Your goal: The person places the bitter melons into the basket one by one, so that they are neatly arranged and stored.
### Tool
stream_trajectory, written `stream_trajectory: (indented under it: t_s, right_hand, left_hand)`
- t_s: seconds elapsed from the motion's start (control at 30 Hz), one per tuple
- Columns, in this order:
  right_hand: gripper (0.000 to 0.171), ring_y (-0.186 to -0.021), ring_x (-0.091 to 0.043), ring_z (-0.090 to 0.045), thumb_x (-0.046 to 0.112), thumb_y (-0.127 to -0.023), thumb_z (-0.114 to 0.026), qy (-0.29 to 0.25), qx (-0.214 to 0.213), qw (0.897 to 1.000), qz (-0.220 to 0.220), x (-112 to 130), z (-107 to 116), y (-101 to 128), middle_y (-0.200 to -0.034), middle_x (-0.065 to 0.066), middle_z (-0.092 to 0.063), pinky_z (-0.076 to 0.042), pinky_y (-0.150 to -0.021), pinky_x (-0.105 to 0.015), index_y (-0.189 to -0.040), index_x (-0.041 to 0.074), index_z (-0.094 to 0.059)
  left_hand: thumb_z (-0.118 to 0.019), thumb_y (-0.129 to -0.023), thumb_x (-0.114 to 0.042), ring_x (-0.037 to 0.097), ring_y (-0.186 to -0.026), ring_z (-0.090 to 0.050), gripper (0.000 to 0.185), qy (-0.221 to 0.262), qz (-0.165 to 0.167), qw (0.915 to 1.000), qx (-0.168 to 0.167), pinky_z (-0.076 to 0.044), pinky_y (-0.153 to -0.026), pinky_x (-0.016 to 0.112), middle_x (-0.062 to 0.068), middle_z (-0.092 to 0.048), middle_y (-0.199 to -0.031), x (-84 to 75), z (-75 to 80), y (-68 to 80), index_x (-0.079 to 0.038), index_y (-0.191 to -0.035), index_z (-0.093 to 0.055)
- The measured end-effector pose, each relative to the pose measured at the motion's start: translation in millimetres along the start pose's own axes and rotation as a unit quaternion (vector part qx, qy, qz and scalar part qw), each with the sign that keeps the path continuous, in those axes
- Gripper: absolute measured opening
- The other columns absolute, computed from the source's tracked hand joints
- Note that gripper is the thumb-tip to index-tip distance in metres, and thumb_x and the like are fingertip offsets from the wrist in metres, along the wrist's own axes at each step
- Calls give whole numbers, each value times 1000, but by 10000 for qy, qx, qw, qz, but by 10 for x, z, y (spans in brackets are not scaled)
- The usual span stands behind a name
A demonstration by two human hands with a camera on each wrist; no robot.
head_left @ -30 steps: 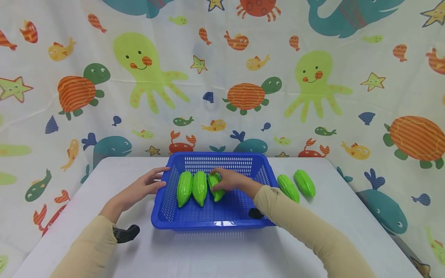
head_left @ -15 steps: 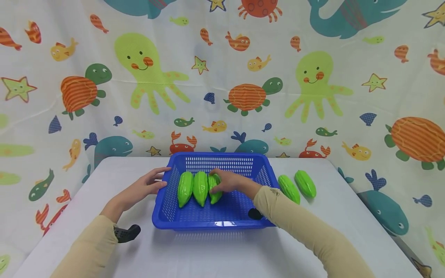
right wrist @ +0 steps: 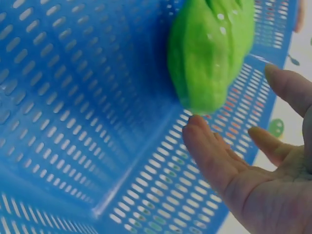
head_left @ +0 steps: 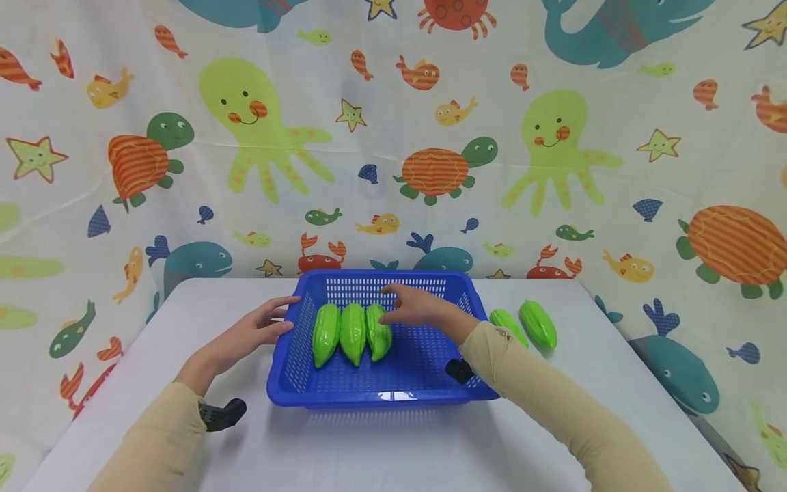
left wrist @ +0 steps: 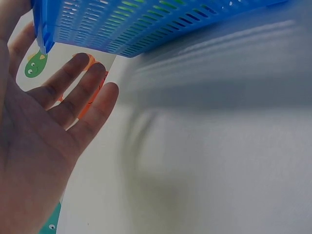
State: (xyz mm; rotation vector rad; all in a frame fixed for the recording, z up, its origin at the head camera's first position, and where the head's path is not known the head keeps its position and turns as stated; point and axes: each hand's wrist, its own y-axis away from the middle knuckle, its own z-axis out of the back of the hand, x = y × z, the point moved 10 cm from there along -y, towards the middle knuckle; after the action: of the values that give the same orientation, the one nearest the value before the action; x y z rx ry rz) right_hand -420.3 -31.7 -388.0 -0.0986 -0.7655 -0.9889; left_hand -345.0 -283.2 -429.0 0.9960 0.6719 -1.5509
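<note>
Three glossy green ridged fruits, long with pointed ends, lie side by side in a blue plastic basket (head_left: 381,398): the left one (head_left: 326,335), the middle one (head_left: 353,335) and the right one (head_left: 378,335). My right hand (head_left: 421,306) hovers over the basket just right of the right fruit, thumb and fingers spread, holding nothing. In the right wrist view a fingertip overlaps the lower end of a green fruit (right wrist: 209,58). My left hand (head_left: 242,335) is at the basket's left rim, fingertips right at it. Its fingers (left wrist: 97,109) look loosely extended in the left wrist view.
Two more green fruits, a nearer one (head_left: 507,324) partly behind the right sleeve and a farther one (head_left: 538,324), lie on the white table (head_left: 246,451) right of the basket. A cloth printed with sea animals (head_left: 369,89) hangs behind the table.
My right hand has let go of the right fruit and lifted up and to the right. That fruit was shifted left against the middle one. My left hand has stayed at the rim.
</note>
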Motion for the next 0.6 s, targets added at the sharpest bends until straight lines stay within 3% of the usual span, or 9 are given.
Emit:
stream_trajectory:
  t_s: [0.17, 0.37, 0.6]
  right_hand:
    - [59, -113, -30, -57, 29, -89, -71, 118, -293, 9994, 123, 59, 170, 85, -127, -17, -58, -52, -91, -44, -140, 10, -49]
    - [58, -120, -31, -54, 32, -90, -70, -150, -539, 9981, 259, 92, 406, 222, -133, -16, -56, -50, -96, -46, -140, 10, -49]
    - [57, -125, -33, -51, 34, -93, -66, -516, -1004, 9933, 235, -85, 830, 432, -138, -17, -53, -45, -101, -51, -141, 12, -46]
  left_hand:
    - [-55, -98, -44, 48, -129, -45, 66, -39, 12, 10000, -31, -46, -98, 57, 26, -30, -152, 2, 2, 4, -29, -154, -24]
    - [-54, -98, -44, 47, -128, -45, 66, -43, 6, 10000, -13, -47, -97, 57, 27, -30, -152, 3, -9, 12, -28, -155, -24]
    - [-54, -98, -44, 47, -127, -46, 66, -43, -11, 10000, -15, -47, -96, 57, 27, -30, -151, -10, -2, 15, -27, -154, -24]
